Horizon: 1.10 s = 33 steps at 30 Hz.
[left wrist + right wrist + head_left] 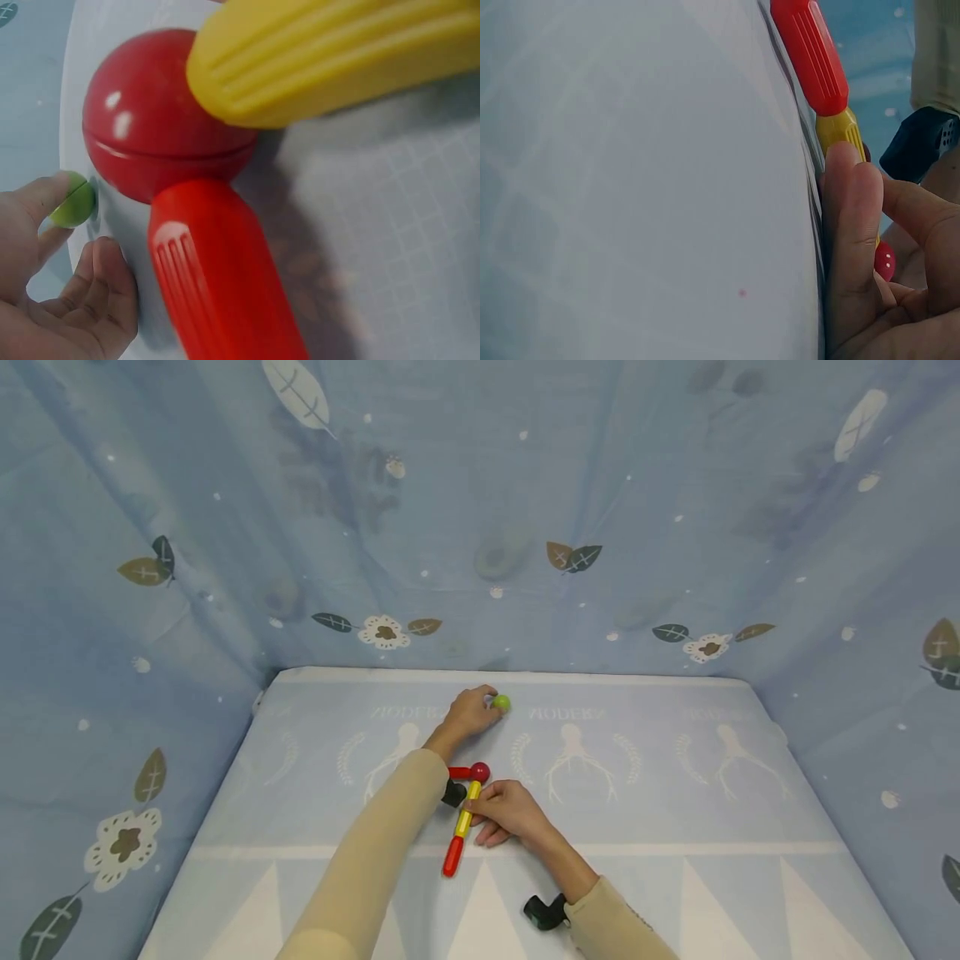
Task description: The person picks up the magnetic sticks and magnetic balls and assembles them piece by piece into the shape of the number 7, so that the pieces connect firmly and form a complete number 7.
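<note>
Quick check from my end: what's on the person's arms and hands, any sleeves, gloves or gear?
Both arms wear long beige sleeves down to the wrists. The left hand and right hand are bare, without gloves. A small black device sits at the right wrist, another by the left forearm.

Head view high, wrist views close, sharing red ball (480, 772)
</note>
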Tool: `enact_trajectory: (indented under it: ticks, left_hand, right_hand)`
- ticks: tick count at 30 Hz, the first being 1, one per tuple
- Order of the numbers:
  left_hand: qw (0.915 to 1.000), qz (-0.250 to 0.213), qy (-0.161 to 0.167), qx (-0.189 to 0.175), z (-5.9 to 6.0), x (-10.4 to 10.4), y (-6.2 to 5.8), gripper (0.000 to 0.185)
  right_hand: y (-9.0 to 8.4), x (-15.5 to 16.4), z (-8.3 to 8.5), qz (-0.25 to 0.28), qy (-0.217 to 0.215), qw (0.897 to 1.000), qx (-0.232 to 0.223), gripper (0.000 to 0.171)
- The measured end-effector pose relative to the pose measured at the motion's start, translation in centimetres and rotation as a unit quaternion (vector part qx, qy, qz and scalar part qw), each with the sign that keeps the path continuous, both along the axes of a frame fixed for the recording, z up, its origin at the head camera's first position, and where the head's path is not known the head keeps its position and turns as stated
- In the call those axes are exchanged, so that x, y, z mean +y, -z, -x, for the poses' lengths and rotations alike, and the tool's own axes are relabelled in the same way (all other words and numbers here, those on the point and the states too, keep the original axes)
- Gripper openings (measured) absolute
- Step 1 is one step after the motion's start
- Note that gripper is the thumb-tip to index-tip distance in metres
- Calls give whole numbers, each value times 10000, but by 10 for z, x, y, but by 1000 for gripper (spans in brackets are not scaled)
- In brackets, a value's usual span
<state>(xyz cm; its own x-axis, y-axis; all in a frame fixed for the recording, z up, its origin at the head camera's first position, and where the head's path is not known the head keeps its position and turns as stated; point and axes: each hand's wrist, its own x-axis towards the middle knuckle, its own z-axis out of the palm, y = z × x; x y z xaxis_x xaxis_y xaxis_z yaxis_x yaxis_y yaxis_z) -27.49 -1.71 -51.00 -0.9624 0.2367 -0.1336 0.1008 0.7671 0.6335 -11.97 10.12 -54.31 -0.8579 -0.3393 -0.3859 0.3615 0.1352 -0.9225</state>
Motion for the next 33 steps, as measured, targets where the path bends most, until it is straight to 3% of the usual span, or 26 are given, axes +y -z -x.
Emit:
enact_trajectory:
  ticks: [9, 16, 23, 33]
  left_hand:
    - [9999, -105, -129, -24, -7, -6, -4, 41]
    - [9975, -575, 209, 341, -29, -18, -21, 39]
    - [9919, -1067, 274, 636, -77, -45, -35, 40]
    - [9857, -1550, -104, 650, -154, -82, -33, 39]
  right_hand:
    - [0, -3, -1, 17, -7, 10000, 2, 33]
    - [1, -2, -1, -68, 27, 10000, 43, 35]
    - [2, -1, -1, -110, 33, 9999, 62, 35]
    - [-2, -1, -1, -86, 8, 10000, 27, 36]
